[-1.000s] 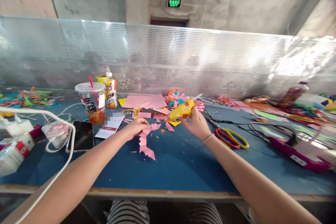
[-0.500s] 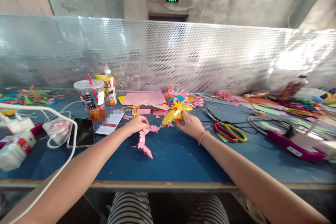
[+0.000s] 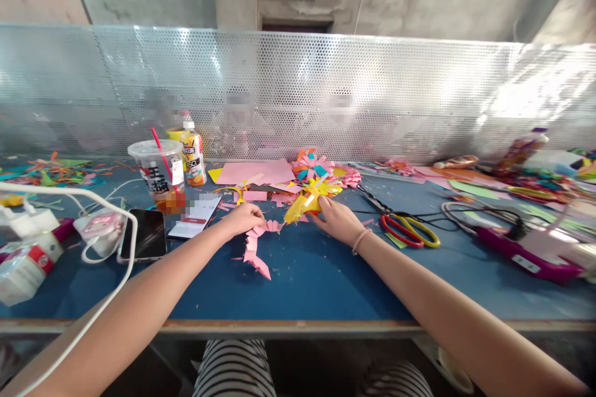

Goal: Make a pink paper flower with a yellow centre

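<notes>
My left hand (image 3: 246,219) is closed on one end of a folded pink paper strip (image 3: 252,247), which curls down over the blue tabletop. In my right hand (image 3: 336,218) is a yellow glue gun (image 3: 303,203), its fingers wrapped round the body. The gun's nozzle points down and left, close to the right end of the pink strip; whether they touch is too small to tell. Behind the gun sits a pink, blue and orange paper flower (image 3: 313,167). Flat pink paper (image 3: 256,172) lies behind my left hand.
Scissors (image 3: 410,231) with red and yellow handles lie right of my right hand. A plastic cup (image 3: 158,167), a bottle (image 3: 193,158) and a dark phone (image 3: 144,234) stand or lie at left. A white cable (image 3: 134,229) crosses above my left forearm. A purple power strip (image 3: 526,254) lies at right.
The glue gun has shifted slightly left and down, its nozzle nearer the end of the pink strip. My left hand has stayed almost still on the strip.
</notes>
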### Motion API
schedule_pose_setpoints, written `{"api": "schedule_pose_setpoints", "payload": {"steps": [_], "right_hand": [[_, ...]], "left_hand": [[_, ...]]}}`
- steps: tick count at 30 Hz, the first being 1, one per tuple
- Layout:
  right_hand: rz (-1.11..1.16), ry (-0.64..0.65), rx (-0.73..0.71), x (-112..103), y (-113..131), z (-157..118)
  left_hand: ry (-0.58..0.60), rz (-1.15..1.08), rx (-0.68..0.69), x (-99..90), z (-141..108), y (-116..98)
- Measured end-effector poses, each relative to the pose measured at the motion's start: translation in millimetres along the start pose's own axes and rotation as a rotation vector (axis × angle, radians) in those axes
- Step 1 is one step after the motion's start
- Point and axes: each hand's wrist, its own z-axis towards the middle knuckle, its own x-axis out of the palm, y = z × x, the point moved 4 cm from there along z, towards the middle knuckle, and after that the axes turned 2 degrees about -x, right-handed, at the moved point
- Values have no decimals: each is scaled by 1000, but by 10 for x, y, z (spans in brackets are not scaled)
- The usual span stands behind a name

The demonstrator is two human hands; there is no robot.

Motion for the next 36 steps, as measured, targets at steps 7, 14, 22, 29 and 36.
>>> {"api": "schedule_pose_setpoints", "payload": {"steps": [7, 14, 22, 29, 36], "right_hand": [[25, 1, -17, -16, 5, -2], [9, 13, -17, -8, 4, 3], [13, 23, -10, -7, -14, 3], [-3, 42, 2, 0, -46, 0], [-18, 42, 20, -8, -72, -5]], "left_hand": [[-4, -31, -22, 12, 9, 24], [-4, -37, -25, 15, 18, 44], [6, -65, -12, 16, 8, 42], [9, -58, -20, 13, 11, 35], [11, -75, -31, 20, 19, 58]]}}
